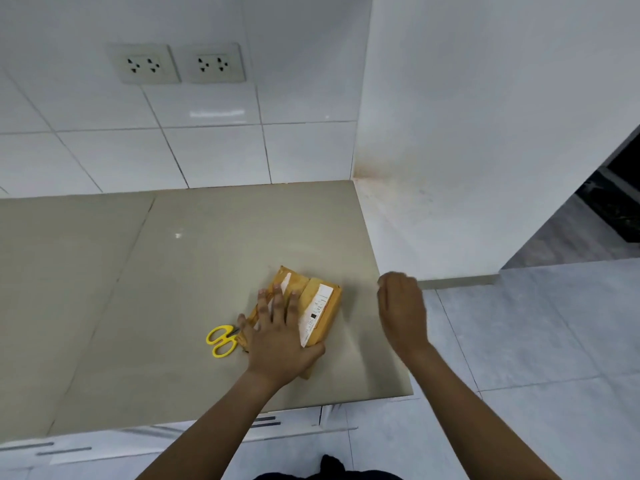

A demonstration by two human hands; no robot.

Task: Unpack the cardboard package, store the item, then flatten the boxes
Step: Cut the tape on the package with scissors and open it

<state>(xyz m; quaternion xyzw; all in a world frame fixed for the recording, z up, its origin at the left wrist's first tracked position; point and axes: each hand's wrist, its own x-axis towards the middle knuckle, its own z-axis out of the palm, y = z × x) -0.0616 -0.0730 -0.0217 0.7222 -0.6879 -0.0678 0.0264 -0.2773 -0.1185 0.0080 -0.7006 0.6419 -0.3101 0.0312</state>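
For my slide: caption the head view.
Left hand pressing a taped cardboard package beside yellow scissors; right hand raised.

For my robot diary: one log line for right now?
left hand flat on brown cardboard package | right hand raised, empty | yellow-handled scissors beside package

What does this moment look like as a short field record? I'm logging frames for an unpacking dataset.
surface: beige countertop, tiled wall behind
package: cardboard package, lying flat, white label on top
left hand: spread flat, pressing on the package
right hand: raised beside the package, loosely curled, holding nothing visible
tool: yellow scissors, on the countertop left of the package
wall: two sockets
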